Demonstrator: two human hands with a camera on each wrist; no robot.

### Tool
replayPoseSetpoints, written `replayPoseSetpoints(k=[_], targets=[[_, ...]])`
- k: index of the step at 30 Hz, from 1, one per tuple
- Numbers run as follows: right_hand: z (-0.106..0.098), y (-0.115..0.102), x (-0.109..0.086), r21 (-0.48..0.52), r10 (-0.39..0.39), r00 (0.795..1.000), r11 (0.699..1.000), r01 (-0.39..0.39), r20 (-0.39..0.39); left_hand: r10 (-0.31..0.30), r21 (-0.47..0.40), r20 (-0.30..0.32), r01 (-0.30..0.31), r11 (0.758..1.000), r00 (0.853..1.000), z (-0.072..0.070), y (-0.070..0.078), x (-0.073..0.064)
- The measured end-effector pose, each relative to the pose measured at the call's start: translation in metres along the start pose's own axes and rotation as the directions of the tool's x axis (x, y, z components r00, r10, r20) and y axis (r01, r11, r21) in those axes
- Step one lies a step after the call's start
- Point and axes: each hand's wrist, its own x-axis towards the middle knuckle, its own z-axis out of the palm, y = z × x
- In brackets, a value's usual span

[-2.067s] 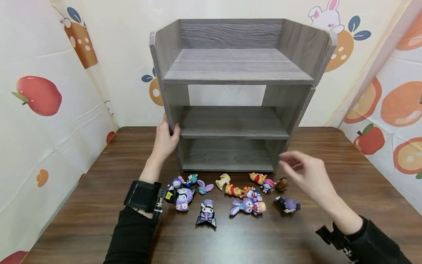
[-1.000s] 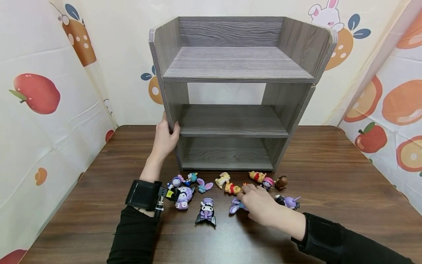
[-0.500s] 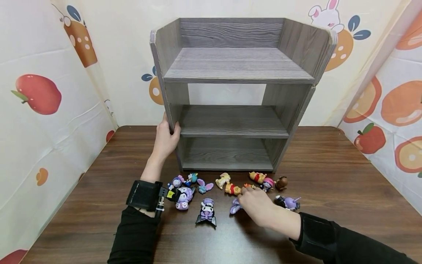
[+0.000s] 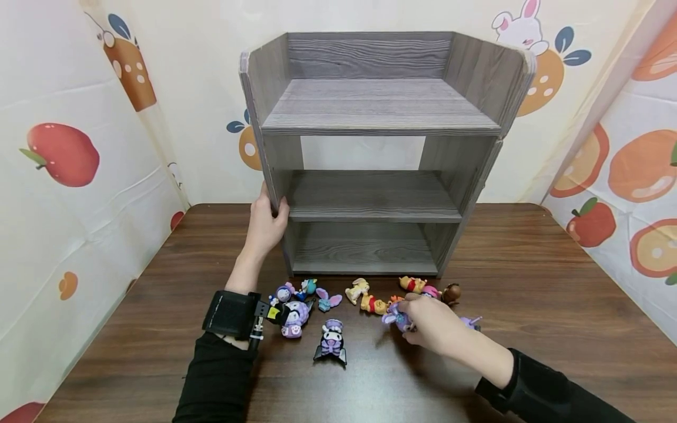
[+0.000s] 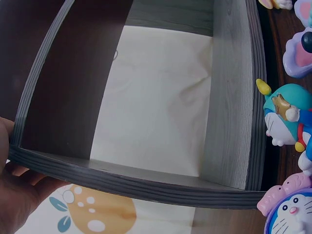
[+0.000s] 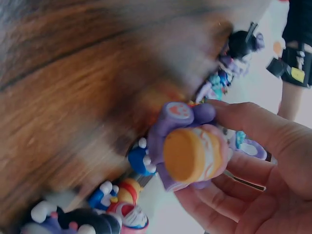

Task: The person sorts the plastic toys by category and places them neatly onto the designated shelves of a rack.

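My left hand grips the left side panel of a grey wooden shelf, thumb on the front edge; in the left wrist view its fingers curl around the panel. In my right hand is a purple rabbit figurine, pinched between thumb and fingers. The right wrist view shows that rabbit figurine close up, with an orange-and-pink round part toward the camera. It appears just above the table, by the other figurines. My right hand partly covers a purple-and-black figurine.
Several small figurines lie before the shelf: a purple-and-black one, a larger purple one, yellow bears and a brown one. The shelf stands upright on the brown table, with printed cloth behind it.
My right hand came left from beside the shelf to the figurines and took hold of the purple rabbit figurine, now shifted slightly right and up. The left hand stayed on the shelf.
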Motion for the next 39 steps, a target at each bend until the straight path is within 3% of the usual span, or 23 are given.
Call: replayPoseSetpoints(k=[9, 21, 25, 32, 39], targets=[[-0.017, 0.007, -0.001, 0.172, -0.007, 0.975, 0.984, 0.046, -0.223, -0.016, -0.009, 0.0, 0.016, 1.0, 1.0, 0.001, 0.001, -0.001], [-0.06, 0.0, 0.006, 0.272, 0.075, 0.916, 0.962, 0.039, -0.395, -0.014, -0.009, 0.002, 0.014, 1.0, 1.0, 0.0, 0.001, -0.002], [-0.076, -0.005, 0.01, 0.279, 0.108, 0.887, 0.96, 0.024, -0.448, -0.01, -0.007, 0.01, 0.01, 1.0, 1.0, 0.001, 0.0, -0.001], [-0.105, -0.013, 0.017, 0.241, 0.127, 0.85, 0.971, 0.0, -0.511, 0.004, 0.013, 0.011, -0.004, 1.0, 1.0, 0.006, -0.039, 0.003], [-0.146, -0.016, 0.028, 0.259, 0.124, 0.832, 0.965, 0.025, -0.54, 0.014, 0.018, 0.004, -0.014, 1.0, 1.0, 0.006, -0.04, 0.003]])
